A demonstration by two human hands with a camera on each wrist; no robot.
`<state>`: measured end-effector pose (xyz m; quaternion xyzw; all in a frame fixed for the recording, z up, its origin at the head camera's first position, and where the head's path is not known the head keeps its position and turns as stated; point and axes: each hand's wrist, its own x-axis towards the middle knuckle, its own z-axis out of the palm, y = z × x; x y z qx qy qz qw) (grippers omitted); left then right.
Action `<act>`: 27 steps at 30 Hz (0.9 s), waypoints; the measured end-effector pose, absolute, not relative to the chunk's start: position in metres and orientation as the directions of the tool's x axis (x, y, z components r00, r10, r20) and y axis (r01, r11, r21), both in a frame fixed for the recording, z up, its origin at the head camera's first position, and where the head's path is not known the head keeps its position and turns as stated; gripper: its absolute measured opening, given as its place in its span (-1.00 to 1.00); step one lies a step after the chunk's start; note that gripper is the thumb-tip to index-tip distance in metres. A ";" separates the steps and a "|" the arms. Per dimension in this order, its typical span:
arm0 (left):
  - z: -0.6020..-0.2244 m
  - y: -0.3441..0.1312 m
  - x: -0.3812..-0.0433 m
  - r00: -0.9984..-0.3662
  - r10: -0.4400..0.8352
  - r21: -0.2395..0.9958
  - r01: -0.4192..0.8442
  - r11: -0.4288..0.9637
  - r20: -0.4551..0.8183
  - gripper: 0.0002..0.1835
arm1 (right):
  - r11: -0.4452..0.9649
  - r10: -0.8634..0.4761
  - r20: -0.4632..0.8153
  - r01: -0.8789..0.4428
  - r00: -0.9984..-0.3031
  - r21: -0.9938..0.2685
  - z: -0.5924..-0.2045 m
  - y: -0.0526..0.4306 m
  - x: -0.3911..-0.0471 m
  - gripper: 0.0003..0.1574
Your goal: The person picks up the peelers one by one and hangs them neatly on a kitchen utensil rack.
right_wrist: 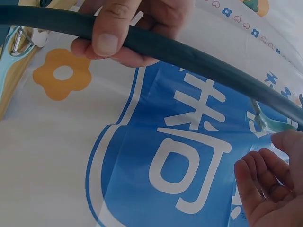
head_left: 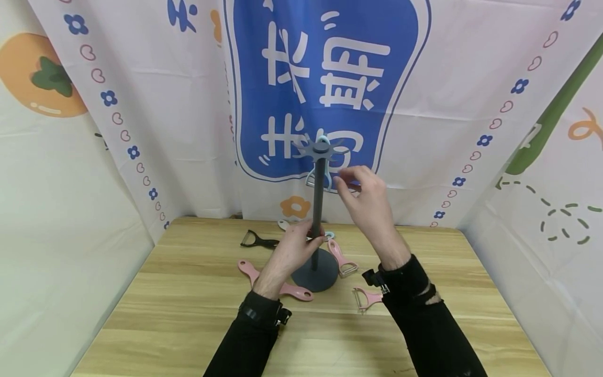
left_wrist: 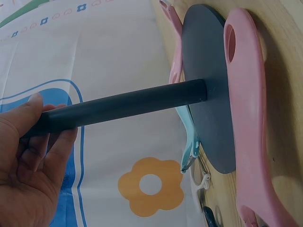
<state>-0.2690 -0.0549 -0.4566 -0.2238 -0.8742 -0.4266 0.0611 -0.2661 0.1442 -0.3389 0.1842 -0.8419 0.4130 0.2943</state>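
Note:
A dark grey stand with a round base and a spoked top stands upright on the table. My left hand grips its pole low down, thumb and fingers around it. From the top hangs a light-blue peeler, partly behind the pole. My right hand is just right of that peeler, fingers loosely bent with nothing between them. In the right wrist view, the thumb lies close to the hanging peeler; whether they touch I cannot tell.
On the wooden table around the base lie a black peeler, pink peelers and another light-blue one. A further pink peeler lies by the right wrist. A printed curtain closes off the back.

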 end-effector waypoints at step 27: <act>-0.455 -0.053 -0.268 -0.906 0.321 0.730 0.416 0.542 0.277 -0.94 | 0.672 -0.044 0.516 -0.407 -0.855 -0.619 -0.384 0.184 -0.263 -0.72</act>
